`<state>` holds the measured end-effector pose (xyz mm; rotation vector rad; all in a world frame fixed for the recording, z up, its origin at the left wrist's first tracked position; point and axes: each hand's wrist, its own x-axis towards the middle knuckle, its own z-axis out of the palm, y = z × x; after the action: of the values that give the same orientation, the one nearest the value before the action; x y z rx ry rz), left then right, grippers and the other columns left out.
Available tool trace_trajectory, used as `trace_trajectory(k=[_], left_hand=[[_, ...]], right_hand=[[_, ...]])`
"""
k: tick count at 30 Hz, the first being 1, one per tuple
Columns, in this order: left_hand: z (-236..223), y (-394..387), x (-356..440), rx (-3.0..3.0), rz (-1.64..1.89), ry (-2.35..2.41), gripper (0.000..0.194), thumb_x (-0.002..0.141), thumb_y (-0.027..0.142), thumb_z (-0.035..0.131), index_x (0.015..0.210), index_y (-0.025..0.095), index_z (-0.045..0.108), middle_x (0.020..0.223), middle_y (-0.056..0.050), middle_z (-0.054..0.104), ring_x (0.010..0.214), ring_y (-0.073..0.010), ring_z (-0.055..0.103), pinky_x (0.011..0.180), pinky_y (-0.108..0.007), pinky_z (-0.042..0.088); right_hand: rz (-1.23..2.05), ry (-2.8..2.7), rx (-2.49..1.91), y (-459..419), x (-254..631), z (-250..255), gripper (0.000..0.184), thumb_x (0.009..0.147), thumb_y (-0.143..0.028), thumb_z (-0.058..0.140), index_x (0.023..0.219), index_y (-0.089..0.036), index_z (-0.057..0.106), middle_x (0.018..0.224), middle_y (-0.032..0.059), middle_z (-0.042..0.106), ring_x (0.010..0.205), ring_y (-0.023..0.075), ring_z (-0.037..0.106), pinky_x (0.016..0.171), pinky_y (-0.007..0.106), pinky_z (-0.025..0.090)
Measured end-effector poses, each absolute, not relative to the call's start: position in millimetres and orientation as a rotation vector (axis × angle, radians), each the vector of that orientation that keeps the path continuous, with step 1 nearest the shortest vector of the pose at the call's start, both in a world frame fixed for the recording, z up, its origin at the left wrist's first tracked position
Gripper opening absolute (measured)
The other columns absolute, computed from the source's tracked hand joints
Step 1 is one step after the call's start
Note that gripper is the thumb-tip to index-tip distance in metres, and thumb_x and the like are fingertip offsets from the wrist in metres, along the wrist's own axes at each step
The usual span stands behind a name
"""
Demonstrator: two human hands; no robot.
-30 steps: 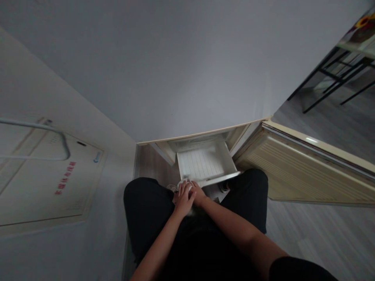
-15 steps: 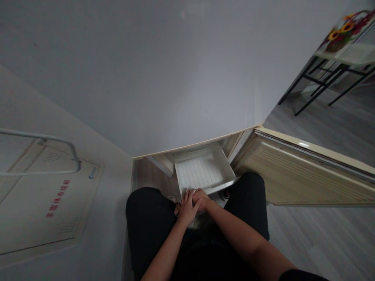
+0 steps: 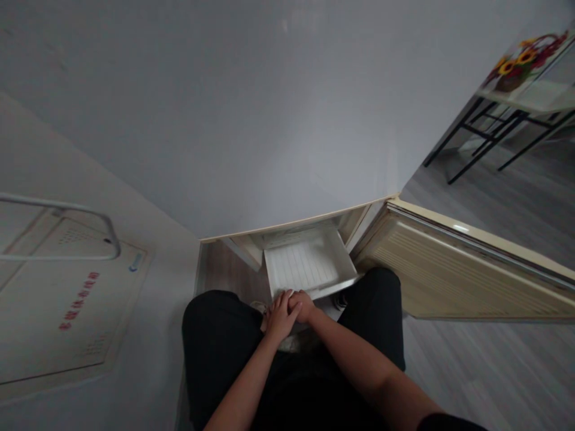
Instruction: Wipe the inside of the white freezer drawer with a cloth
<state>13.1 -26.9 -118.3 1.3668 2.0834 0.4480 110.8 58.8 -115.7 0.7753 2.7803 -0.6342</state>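
My left hand (image 3: 279, 318) rests over my right hand (image 3: 302, 307), and the two are clasped together between my knees. The left thumb lies across the right hand, whose fingers are curled and mostly hidden. A small white edge (image 3: 291, 293) shows between the fingers; I cannot make out what it is. Just beyond my hands, a white drawer (image 3: 309, 263) with a ribbed bottom is pulled out of a low cabinet-like compartment. My hands are at its front edge; whether they touch it I cannot tell.
An open cream door (image 3: 467, 269) with a ribbed inner side swings out on the right. A grey-white surface (image 3: 278, 120) rises ahead. On the left wall are a panel (image 3: 72, 299) with red lettering and a metal rail (image 3: 112, 230). A flower basket (image 3: 512, 78) sits on a table at far right.
The view has shifted slightly, so the drawer and door sit a little further left. My hands stay clasped at the drawer's front edge.
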Motion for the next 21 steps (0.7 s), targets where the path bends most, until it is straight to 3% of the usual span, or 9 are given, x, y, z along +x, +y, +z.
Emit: trace_trajectory(k=[5, 9, 12, 14, 18, 21], left_hand=[[-116.2, -24.4, 12.7, 1.361, 0.47, 2.068, 0.05, 0.103, 0.047, 0.043, 0.149, 0.029, 0.054, 0.153, -0.01, 0.056, 0.142, -0.0322, 0.052, 0.121, -0.061, 0.034], [-113.8, -22.5, 17.0, 1.348, 0.452, 2.076, 0.051, 0.107, 0.04, 0.03, 0.151, 0.028, 0.052, 0.155, -0.012, 0.055, 0.144, -0.0341, 0.049, 0.123, -0.071, 0.023], [-113.4, -19.9, 24.4, 1.408, 0.444, 2.055, 0.051, 0.107, 0.04, 0.032, 0.153, 0.028, 0.049, 0.158, -0.012, 0.053, 0.149, -0.0338, 0.044, 0.126, -0.07, 0.013], [-114.9, -17.7, 30.1, 1.526, 0.446, 2.003, 0.052, 0.106, 0.04, 0.036, 0.156, 0.028, 0.046, 0.161, -0.011, 0.049, 0.152, -0.0315, 0.039, 0.128, -0.065, 0.013], [-120.6, -14.6, 38.9, 1.724, 0.37, 1.917, 0.058, 0.097, 0.032, 0.057, 0.154, 0.022, 0.048, 0.158, -0.016, 0.051, 0.151, -0.0343, 0.041, 0.126, -0.061, 0.024], [-123.0, -12.2, 42.6, 1.765, 0.359, 1.891, 0.062, 0.086, 0.024, 0.069, 0.146, 0.018, 0.054, 0.148, -0.019, 0.059, 0.144, -0.0379, 0.048, 0.124, -0.062, 0.025]], right_hand=[[-0.655, 2.762, 0.751, 59.5, 111.2, -111.9, 0.036, 0.098, -0.025, 0.057, 0.13, -0.014, 0.068, 0.123, 0.0175, 0.073, 0.113, 0.031, 0.07, 0.096, 0.043, 0.054], [-0.662, 2.755, 0.768, 60.3, 114.5, -111.0, 0.037, 0.099, -0.026, 0.055, 0.129, -0.01, 0.068, 0.125, 0.019, 0.072, 0.114, 0.0326, 0.069, 0.096, 0.046, 0.052], [-0.718, 2.757, 0.874, 62.0, 126.0, -112.7, 0.035, 0.098, -0.026, 0.056, 0.127, -0.013, 0.071, 0.122, 0.0175, 0.073, 0.113, 0.0304, 0.067, 0.101, 0.044, 0.049], [-0.737, 2.741, 1.007, 65.7, 141.4, -114.6, 0.035, 0.098, -0.027, 0.056, 0.125, -0.013, 0.072, 0.121, 0.0171, 0.073, 0.114, 0.0302, 0.066, 0.105, 0.044, 0.046], [-0.648, 2.549, 1.71, 84.1, 190.2, -120.2, 0.042, 0.102, -0.027, 0.045, 0.124, -0.004, 0.072, 0.123, 0.0258, 0.068, 0.125, 0.036, 0.059, 0.119, 0.053, 0.031], [-0.677, 2.321, 2.432, 104.1, 228.8, -126.7, 0.043, 0.098, -0.025, 0.047, 0.127, -0.004, 0.072, 0.146, 0.0264, 0.054, 0.144, 0.0381, 0.042, 0.126, 0.054, 0.018]])
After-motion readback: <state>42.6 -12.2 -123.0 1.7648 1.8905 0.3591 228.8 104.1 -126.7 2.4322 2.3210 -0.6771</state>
